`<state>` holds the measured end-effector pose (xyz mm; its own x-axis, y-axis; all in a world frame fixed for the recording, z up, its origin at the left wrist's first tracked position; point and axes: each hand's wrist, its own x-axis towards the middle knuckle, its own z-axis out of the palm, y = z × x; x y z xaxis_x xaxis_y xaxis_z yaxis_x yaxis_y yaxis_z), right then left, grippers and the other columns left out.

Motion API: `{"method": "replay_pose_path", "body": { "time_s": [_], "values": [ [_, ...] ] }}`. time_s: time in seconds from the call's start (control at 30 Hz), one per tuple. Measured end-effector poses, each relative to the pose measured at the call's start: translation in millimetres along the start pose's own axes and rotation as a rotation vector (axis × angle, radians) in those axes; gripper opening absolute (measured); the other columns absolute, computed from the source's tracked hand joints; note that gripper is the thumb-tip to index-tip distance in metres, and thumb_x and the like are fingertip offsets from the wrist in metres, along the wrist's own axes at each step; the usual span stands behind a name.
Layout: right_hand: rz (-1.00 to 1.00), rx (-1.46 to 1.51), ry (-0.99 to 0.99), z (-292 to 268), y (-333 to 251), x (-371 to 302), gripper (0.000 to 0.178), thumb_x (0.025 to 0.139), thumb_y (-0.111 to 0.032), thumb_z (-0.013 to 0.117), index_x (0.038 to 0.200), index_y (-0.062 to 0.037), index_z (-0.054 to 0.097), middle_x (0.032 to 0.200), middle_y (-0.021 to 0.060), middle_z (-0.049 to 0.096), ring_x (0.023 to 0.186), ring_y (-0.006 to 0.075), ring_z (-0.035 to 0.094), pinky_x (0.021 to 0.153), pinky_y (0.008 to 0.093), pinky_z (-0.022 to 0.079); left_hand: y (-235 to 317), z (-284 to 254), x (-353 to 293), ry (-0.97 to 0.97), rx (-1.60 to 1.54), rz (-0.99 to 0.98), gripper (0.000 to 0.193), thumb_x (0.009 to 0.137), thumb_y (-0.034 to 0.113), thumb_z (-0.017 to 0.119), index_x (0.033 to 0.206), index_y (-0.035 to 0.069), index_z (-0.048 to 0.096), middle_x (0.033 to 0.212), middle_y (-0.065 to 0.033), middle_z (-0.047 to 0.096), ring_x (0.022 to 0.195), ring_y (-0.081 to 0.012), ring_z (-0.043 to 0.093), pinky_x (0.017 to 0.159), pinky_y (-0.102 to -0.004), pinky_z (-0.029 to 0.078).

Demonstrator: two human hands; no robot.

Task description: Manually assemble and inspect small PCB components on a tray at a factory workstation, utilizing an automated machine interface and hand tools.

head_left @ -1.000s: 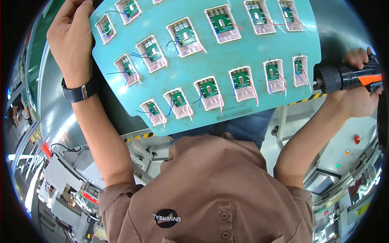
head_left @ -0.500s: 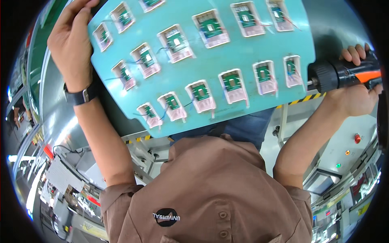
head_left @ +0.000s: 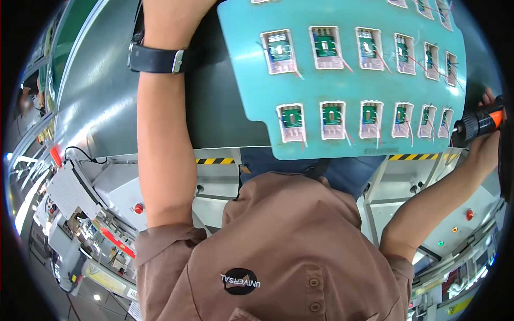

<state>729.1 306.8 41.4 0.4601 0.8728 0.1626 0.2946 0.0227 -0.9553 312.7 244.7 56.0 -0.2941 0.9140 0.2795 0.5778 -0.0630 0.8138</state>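
Note:
A turquoise tray (head_left: pixel 321 88) with rounded, notched corners lies in front of me. Rows of white rectangular housings (head_left: pixel 334 131) sit in its cut-outs, each with a green circuit board (head_left: pixel 292 117) and thin red and blue wires. My left hand (head_left: pixel 176 18) reaches to the upper edge of the view, left of the tray, with a dark-banded watch on its wrist; its fingers are cut off from view. At the far right my right hand (head_left: pixel 488 136) is closed round a black and orange power screwdriver (head_left: pixel 482 122), whose tip points left at the tray's right edge.
Under the tray is a dark green work surface (head_left: pixel 214 115), its near edge marked with yellow and black striped tape (head_left: pixel 215 161). A grey machine box with a red button (head_left: pixel 138 208) stands lower left. A panel with coloured buttons (head_left: pixel 469 215) is lower right.
The tray now appears further right and straighter in view. My left hand has gone up past the top edge, its fingers no longer showing. The power screwdriver stays in my right hand.

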Motion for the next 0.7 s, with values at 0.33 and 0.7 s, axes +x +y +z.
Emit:
{"method": "replay_pose_path", "body": {
  "time_s": [0.33,0.7],
  "values": [
    [0.012,-0.534,-0.034,-74.1,50.4,109.2,0.068,0.081,-0.056,0.055,0.107,0.0063,0.060,0.089,0.0122,0.058,0.077,0.0163,0.051,0.070,0.0277,0.040,9.7,-2.8,-5.9,0.009,0.024,-0.014,0.023,0.081,-0.001,0.047,0.094,-0.007,0.065,0.081,-0.0108,0.067,0.076,-0.0127,0.062,0.070,-0.0234,0.048],
    [0.006,-0.629,-0.029,-23.3,-27.4,17.8,0.065,0.088,-0.046,0.060,0.124,0.0073,0.051,0.120,0.0161,0.056,0.104,0.0219,0.059,0.079,0.0276,0.048,21.7,-9.5,-4.1,-0.031,-0.038,-0.018,0.018,0.086,-0.003,0.047,0.095,-0.007,0.062,0.081,-0.0072,0.065,0.077,-0.0095,0.059,0.071,-0.0212,0.046]
  ]
}}
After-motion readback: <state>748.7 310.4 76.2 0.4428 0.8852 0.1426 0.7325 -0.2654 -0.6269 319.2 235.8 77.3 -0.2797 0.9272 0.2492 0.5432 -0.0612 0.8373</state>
